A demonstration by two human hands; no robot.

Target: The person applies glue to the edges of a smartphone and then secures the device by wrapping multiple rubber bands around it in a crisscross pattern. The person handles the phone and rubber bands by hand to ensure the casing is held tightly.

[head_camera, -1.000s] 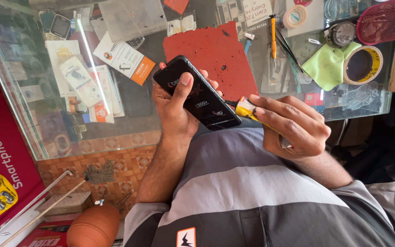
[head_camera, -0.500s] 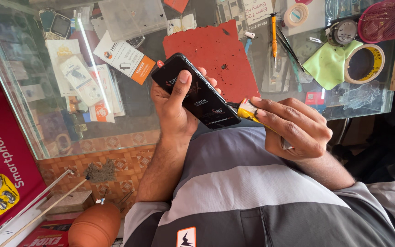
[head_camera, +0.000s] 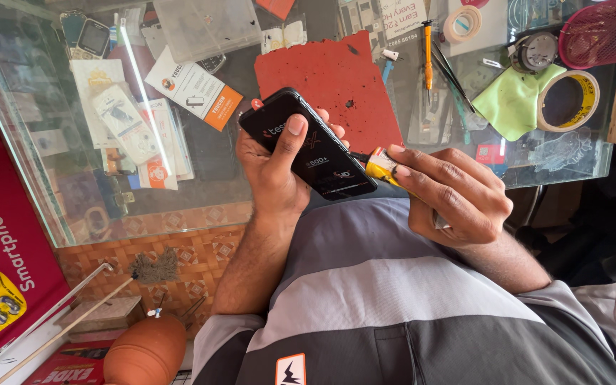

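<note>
My left hand (head_camera: 272, 171) holds a black smartphone (head_camera: 306, 145) tilted over my lap, thumb pressed on its dark face. My right hand (head_camera: 458, 196) grips a small yellow tube (head_camera: 381, 167) whose dark tip touches the phone's right edge. Both hands hover just in front of a glass counter (head_camera: 180, 214), above my grey and white shirt. A red mat (head_camera: 329, 82) lies on the glass right behind the phone.
On the glass lie a green cloth (head_camera: 511, 100), a roll of tape (head_camera: 568, 100), an orange-handled screwdriver (head_camera: 428, 50), tweezers, a pink mesh basket (head_camera: 604, 32) and packaged accessories (head_camera: 194, 89). A brush (head_camera: 151, 267) and an orange bulb blower (head_camera: 144, 353) sit lower left.
The phone and both hands have stayed nearly still; the tube's tip has crept slightly along the phone's edge.
</note>
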